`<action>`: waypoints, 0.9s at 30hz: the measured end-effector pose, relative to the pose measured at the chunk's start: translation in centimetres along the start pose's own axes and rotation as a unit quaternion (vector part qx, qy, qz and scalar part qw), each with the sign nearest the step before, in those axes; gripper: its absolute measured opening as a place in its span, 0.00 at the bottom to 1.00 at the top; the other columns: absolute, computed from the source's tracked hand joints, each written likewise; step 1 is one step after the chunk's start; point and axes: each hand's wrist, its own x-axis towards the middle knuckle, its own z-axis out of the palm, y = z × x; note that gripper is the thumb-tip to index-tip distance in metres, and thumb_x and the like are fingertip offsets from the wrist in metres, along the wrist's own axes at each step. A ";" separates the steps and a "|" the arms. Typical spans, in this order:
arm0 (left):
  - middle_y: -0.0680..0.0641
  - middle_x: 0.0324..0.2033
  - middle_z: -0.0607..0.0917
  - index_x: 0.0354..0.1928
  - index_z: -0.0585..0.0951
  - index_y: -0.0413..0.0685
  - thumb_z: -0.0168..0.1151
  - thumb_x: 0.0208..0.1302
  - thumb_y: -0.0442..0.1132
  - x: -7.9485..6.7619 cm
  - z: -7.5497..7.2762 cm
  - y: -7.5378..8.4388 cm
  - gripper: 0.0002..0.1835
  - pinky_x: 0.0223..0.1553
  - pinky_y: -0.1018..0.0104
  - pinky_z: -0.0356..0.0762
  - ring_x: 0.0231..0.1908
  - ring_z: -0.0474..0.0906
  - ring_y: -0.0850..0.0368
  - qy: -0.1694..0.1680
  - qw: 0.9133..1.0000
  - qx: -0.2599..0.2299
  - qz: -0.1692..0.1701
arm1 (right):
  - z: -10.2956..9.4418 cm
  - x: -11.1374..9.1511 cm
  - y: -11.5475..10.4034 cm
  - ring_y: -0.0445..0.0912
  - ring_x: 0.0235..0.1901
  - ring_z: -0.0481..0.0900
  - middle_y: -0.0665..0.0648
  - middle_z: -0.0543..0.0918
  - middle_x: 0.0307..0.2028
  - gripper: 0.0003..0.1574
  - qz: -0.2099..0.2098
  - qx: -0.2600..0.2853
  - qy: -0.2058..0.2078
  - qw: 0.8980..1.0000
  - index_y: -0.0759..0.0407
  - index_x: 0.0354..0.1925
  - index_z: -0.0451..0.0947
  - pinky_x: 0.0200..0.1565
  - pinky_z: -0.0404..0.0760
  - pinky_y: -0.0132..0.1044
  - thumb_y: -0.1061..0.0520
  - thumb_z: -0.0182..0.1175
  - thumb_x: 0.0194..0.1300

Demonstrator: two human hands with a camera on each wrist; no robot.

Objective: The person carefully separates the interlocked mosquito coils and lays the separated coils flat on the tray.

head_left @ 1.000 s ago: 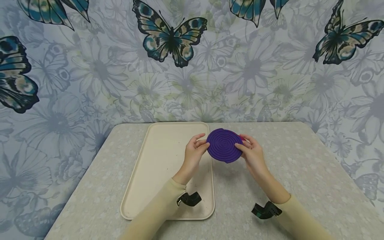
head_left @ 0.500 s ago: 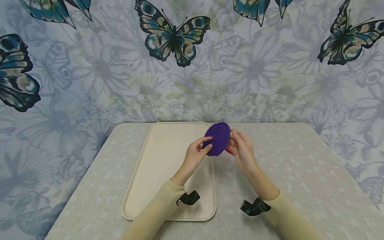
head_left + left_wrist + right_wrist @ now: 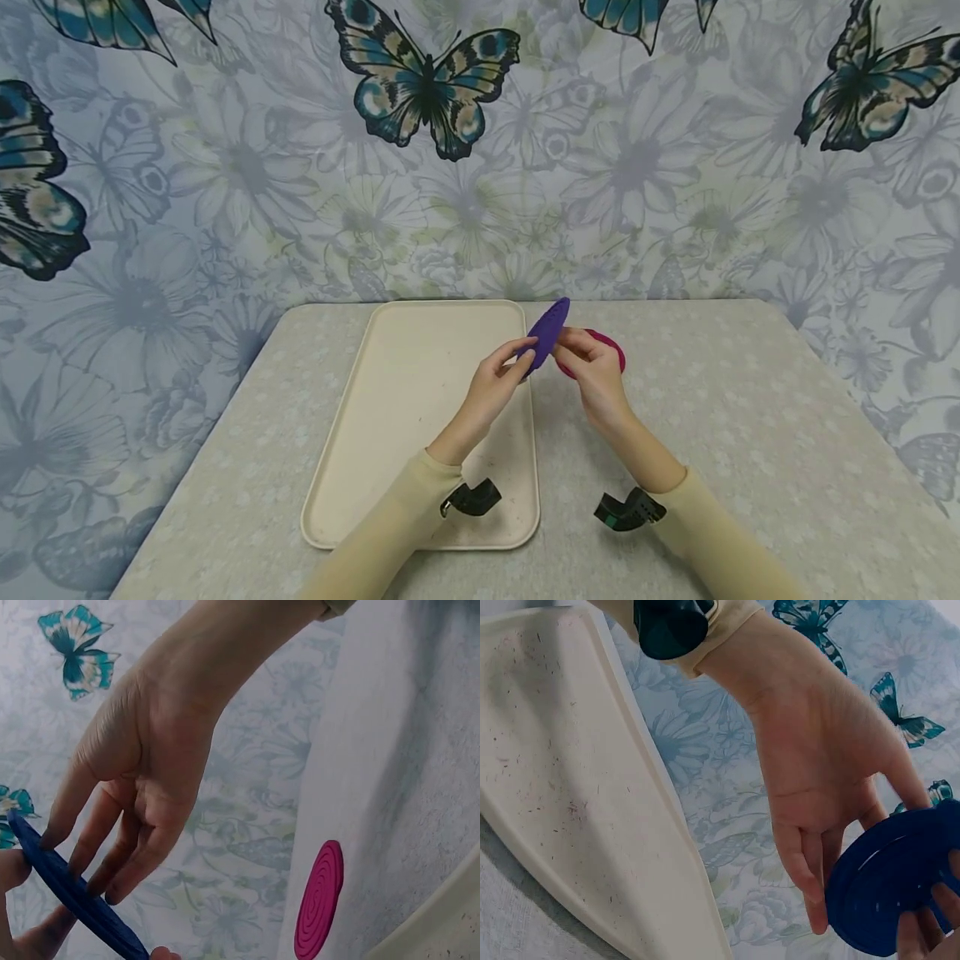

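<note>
In the head view a thin round purple disc (image 3: 550, 333) is raised above the table, turned nearly edge-on. My left hand (image 3: 491, 392) grips its left side with thumb and fingers. From the right, my right hand (image 3: 600, 383) touches it with its fingertips; in the left wrist view they rest on one face of the disc (image 3: 79, 896), which looks blue there. Fingertips also show against its face in the right wrist view. A pink disc with spiral grooves (image 3: 320, 904) lies on the table, partly hidden behind my right hand in the head view.
A cream tray (image 3: 397, 433) lies on the left half of the table (image 3: 742, 433), beneath my left arm. Small dark specks dot it in the right wrist view. A butterfly-patterned wall covering (image 3: 480, 225) rises right behind the table.
The purple disc has turned from facing the camera to nearly edge-on. My right hand has moved left from its right rim to its face. More of the pink disc shows now.
</note>
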 end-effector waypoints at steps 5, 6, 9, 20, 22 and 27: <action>0.48 0.65 0.71 0.63 0.72 0.58 0.54 0.70 0.49 -0.2 0.2 0.1 0.22 0.63 0.50 0.69 0.63 0.70 0.47 -0.021 1.000 -0.006 -0.010 | -0.2 0.1 0.4 0.38 0.42 0.82 0.45 0.83 0.42 0.13 -0.013 0.006 -0.029 0.999 0.64 0.47 0.81 0.47 0.82 0.29 0.67 0.57 0.65; 0.48 0.66 0.69 0.64 0.71 0.58 0.54 0.69 0.49 -0.2 0.2 0.1 0.22 0.64 0.49 0.69 0.64 0.68 0.46 -0.024 1.000 -0.007 -0.009 | -0.2 0.1 0.5 0.38 0.43 0.82 0.46 0.82 0.43 0.14 -0.015 0.010 -0.033 0.999 0.67 0.49 0.79 0.47 0.83 0.29 0.67 0.56 0.65; 0.47 0.69 0.64 0.65 0.70 0.58 0.58 0.66 0.48 -0.3 0.1 0.3 0.25 0.65 0.47 0.67 0.67 0.64 0.45 -0.030 1.000 -0.005 -0.005 | -0.1 0.0 0.6 0.37 0.51 0.77 0.45 0.77 0.50 0.19 -0.016 0.001 -0.044 0.999 0.74 0.54 0.74 0.52 0.80 0.28 0.67 0.54 0.66; 0.46 0.68 0.65 0.64 0.70 0.56 0.66 0.59 0.48 -0.2 -0.4 0.1 0.31 0.68 0.48 0.63 0.68 0.63 0.45 -0.030 0.999 0.012 0.011 | 0.4 -0.3 0.7 0.39 0.54 0.73 0.46 0.72 0.52 0.25 0.084 0.011 -0.129 0.988 0.63 0.66 0.59 0.63 0.73 0.39 0.56 0.42 0.76; 0.47 0.68 0.67 0.62 0.71 0.54 0.66 0.59 0.47 -0.1 -0.4 0.1 0.28 0.69 0.47 0.61 0.69 0.62 0.46 -0.031 0.999 0.010 0.020 | 0.4 -0.4 0.8 0.40 0.54 0.74 0.47 0.72 0.51 0.24 0.093 0.037 -0.140 0.985 0.62 0.65 0.60 0.61 0.75 0.38 0.54 0.43 0.76; 0.47 0.67 0.69 0.58 0.72 0.49 0.66 0.59 0.44 -0.1 -0.6 0.1 0.26 0.71 0.47 0.58 0.70 0.60 0.48 -0.031 0.999 0.010 0.032 | 0.4 -0.6 0.8 0.36 0.52 0.74 0.44 0.76 0.50 0.17 0.086 0.056 -0.152 0.983 0.53 0.59 0.65 0.53 0.76 0.27 0.51 0.45 0.75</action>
